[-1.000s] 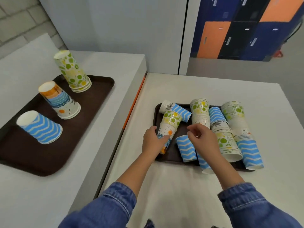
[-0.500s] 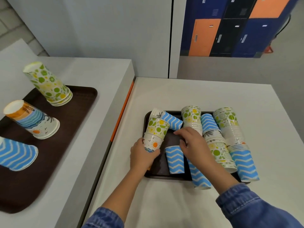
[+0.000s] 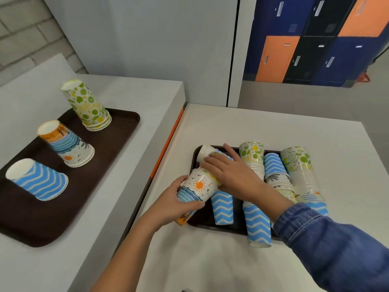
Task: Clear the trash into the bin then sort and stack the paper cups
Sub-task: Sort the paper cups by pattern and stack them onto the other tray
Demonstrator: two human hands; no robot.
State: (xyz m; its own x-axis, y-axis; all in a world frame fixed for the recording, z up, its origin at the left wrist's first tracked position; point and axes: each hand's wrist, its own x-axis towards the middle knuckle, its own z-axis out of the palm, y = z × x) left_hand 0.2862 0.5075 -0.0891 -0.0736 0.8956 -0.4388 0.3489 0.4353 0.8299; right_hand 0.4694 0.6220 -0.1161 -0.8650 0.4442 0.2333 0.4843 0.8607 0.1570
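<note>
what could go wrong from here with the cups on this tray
The left hand grips the sun cup by its thin wall; squeezing might crush it. The right hand reaches over the lying cup stacks, so its sleeve could nudge them. One zigzag cup overhangs the tray edge and may slip off.

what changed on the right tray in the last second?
The right hand moved left from mid-tray and now lies over the tipped cup at the back-left corner of the tray, beyond the sun cup; whether it grips is hidden. The left hand kept its grip on the sun cup. The other cups and the three sorted stacks stayed put.
</note>
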